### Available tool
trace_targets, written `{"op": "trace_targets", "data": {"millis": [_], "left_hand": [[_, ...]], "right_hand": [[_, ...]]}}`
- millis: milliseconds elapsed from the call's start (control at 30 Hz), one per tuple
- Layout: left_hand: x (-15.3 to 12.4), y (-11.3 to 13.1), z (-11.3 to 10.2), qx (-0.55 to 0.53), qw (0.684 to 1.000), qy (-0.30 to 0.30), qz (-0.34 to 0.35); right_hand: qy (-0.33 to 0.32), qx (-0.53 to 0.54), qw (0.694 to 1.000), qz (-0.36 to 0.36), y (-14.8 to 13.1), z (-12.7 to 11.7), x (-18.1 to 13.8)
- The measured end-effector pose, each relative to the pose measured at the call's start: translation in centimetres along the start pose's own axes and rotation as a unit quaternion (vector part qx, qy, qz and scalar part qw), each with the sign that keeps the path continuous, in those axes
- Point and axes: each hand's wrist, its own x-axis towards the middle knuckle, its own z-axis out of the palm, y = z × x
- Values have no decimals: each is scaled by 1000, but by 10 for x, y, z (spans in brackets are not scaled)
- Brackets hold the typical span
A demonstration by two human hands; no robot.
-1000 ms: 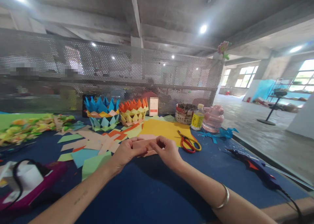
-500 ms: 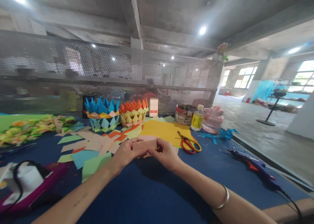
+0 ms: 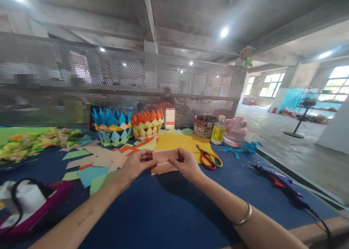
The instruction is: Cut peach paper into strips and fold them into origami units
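Between my two hands is a small pale pink piece of paper [image 3: 163, 156], partly folded, raised a little over the table. My left hand [image 3: 138, 165] pinches its left end between thumb and fingers. At the other end my right hand [image 3: 188, 166] grips it, the thumb lying across its face. More pink paper [image 3: 160, 169] shows just below, on the table. Beyond the hands lies a yellow sheet [image 3: 177, 141], with scissors [image 3: 208, 158] with red and yellow handles resting at its right edge. Paper scraps [image 3: 95, 156] in pink, green, blue and orange spread left of my left hand.
Two folded-paper baskets, one blue-topped [image 3: 112, 127] and one orange-topped [image 3: 147, 123], stand at the back. A round woven basket [image 3: 203, 126], a bottle [image 3: 218, 131] and a pink container [image 3: 236, 132] stand right of them. A glue gun [image 3: 280, 183] with a cord lies at the right.
The paper's upper part has opened away from the lower fold, showing more of its inside. My left fingers have slid toward its left end. The view has shifted slightly.
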Motion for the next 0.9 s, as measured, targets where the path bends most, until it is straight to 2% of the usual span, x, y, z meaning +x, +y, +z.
{"op": "trace_targets", "data": {"millis": [100,300,400,767,900], "left_hand": [[-1,-1,0,-4,1000,3,-1],[-4,-5,8,-7,997,-77,5],[-4,-7,10,4,996,-92,15],[-1,-1,2,11,999,-29,-8],[1,0,0,22,999,-30,5]], "right_hand": [[2,1,1000,2,-1,0,-1],[-17,-15,1000,0,-14,5,-8],[-31,-20,999,-2,-16,6,-11],[-3,-30,1000,1,-5,1,-2],[-7,-14,1000,0,-2,-1,-1]]}}
